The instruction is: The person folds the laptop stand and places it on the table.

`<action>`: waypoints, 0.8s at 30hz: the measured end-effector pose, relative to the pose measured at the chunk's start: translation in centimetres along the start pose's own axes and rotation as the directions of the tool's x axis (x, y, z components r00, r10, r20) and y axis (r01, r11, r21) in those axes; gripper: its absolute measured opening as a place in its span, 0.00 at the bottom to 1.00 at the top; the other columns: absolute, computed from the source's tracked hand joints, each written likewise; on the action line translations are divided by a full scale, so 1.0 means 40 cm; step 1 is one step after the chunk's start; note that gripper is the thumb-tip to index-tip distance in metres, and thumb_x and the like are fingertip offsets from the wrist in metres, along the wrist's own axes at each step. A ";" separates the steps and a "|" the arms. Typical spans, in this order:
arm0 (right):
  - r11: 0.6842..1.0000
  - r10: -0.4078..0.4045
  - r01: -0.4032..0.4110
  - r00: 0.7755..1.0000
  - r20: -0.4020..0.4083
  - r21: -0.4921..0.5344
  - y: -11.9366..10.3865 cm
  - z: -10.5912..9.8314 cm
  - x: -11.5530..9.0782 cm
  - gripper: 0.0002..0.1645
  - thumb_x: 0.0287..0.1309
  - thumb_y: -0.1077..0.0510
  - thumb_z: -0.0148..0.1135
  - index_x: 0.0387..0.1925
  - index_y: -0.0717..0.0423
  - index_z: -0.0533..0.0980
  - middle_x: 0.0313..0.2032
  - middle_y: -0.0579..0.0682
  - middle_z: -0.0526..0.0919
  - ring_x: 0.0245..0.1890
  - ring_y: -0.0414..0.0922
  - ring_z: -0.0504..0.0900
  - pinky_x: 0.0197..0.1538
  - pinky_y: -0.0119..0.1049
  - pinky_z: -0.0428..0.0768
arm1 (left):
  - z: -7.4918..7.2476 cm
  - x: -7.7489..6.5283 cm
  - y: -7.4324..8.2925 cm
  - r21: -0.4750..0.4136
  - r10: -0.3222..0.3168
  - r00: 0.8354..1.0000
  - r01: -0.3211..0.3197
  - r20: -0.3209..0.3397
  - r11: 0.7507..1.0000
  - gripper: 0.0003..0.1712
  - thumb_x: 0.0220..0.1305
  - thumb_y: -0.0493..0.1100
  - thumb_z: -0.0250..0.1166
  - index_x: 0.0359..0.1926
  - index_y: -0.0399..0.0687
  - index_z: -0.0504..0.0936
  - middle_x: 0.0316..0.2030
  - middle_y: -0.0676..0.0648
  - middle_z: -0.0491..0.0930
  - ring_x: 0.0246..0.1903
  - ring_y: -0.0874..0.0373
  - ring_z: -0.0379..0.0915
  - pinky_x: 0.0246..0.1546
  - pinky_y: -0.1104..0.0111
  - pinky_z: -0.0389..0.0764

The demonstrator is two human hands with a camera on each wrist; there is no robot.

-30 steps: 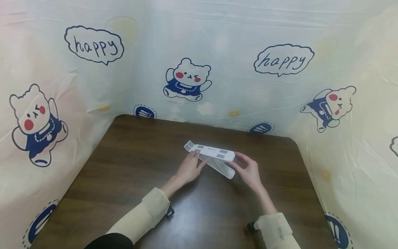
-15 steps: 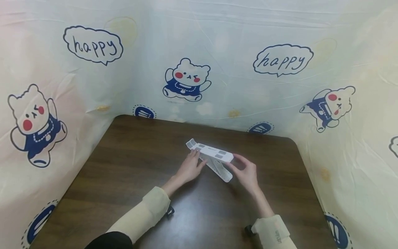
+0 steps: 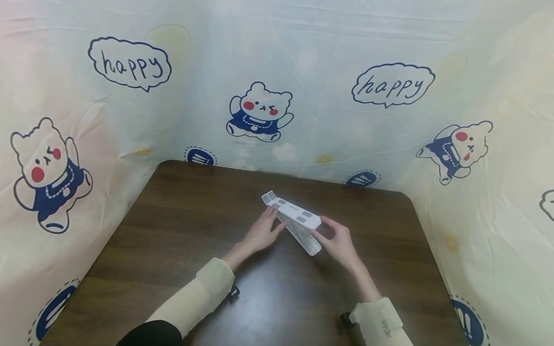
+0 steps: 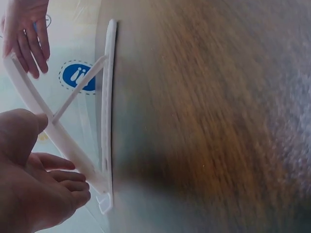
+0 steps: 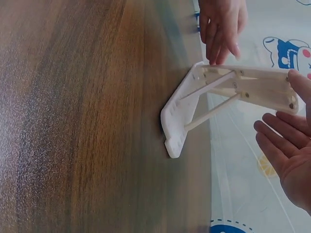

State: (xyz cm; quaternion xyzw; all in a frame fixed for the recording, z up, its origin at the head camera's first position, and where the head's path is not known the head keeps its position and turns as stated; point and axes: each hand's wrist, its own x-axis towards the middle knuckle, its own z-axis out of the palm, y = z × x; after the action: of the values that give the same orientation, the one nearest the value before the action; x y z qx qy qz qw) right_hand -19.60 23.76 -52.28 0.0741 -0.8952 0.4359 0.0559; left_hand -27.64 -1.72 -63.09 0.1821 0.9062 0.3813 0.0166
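Observation:
A white folding stand [image 3: 298, 214] with grey pads rests on the dark wooden table. Its upper panel [image 5: 269, 87] rises from a hinge, and thin struts [image 5: 214, 111] join it to the flat base [image 4: 108, 111] on the tabletop. Near the hinged end, my left hand [image 3: 261, 233] has its fingertips at the panel's near edge, thumb spread apart from them. At the raised end, my right hand [image 3: 339, 242] holds the panel between thumb and fingers. The left wrist view shows the stand side-on, its panel tilted above the base.
Around the table [image 3: 182, 211] hangs a pale curtain [image 3: 320, 125] printed with bears and the word "happy". Dark straps show under both rolled sleeves [image 3: 216, 274].
The stand has turned slightly clockwise: its raised end and base end have come toward me, while the hinged end has shifted away and right. My right hand has moved slightly left with it.

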 end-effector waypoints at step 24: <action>0.998 -0.056 0.055 0.994 -0.092 -0.012 -0.020 0.051 -0.011 0.25 0.66 0.56 0.80 0.60 0.65 0.86 0.57 0.64 0.92 0.59 0.62 0.91 0.65 0.65 0.86 | 0.010 0.057 -0.054 0.040 0.005 0.998 -0.008 0.066 0.999 0.43 0.80 0.55 0.65 0.84 0.39 0.63 0.86 0.38 0.59 0.87 0.42 0.54 0.86 0.46 0.63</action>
State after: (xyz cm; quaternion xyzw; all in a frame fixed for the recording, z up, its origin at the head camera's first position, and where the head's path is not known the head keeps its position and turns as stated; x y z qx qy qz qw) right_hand -19.10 21.69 -53.01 0.0782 -0.8914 0.4328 0.1097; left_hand -30.37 -2.06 -64.62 0.1976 0.9120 0.3570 0.0414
